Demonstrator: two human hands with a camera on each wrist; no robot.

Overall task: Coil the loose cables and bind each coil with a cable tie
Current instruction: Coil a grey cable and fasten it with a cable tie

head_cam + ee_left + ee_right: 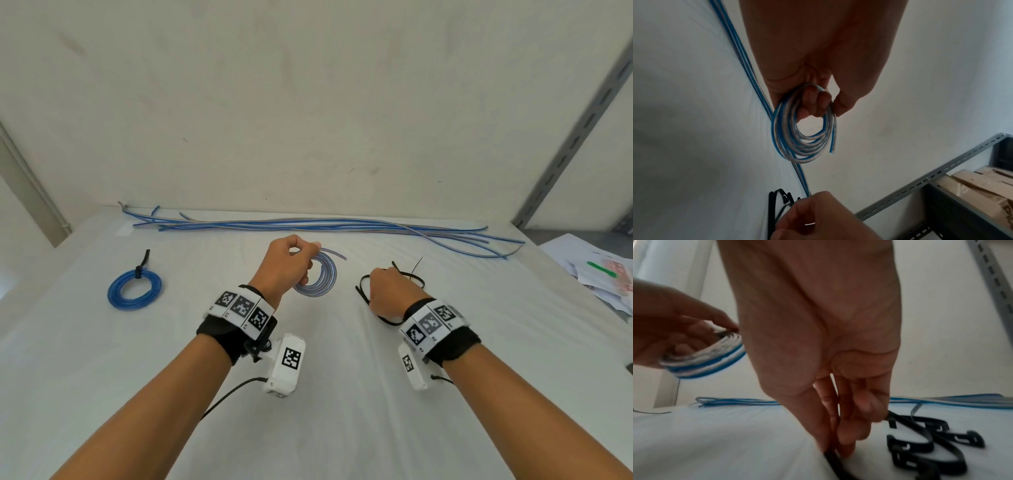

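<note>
Left hand [287, 262] gripped the fresh coil [320, 275], fingers curled through its centre, thumb pinching the loops from outside; the coil hung off the white table [342, 394], just past the hand. Left wrist view: coil [803, 129] was several rounds of flat blue-and-clear ribbon cable, loops loosely stacked, not bound, one cut end sticking out free at the edge. Right wrist view showed the same coil [702, 360] edge-on, banded white and blue, in the left hand [663, 331].

Right hand [390, 291], to the right of the coil and apart from it, was down on the table among the black cable ties [407, 275]. Right wrist view: fingers [842, 426] narrowed and pinched one black cable tie [830, 459] against the cloth; the rest of the ties [920, 444] lay in a loose pile beside the fingertips, slotted heads visible, blurred.

Loose cables [325, 226], long blue-and-clear strands, lay straight along the table's far edge behind the coil. Finished blue coil [134, 289], already bound with a black tie, its tail sticking up, lay flat well to the left of the held coil. Papers [592, 274] sat far right of the coil. Grey slotted metal upright [575, 133] stood at the far right against the wall.
</note>
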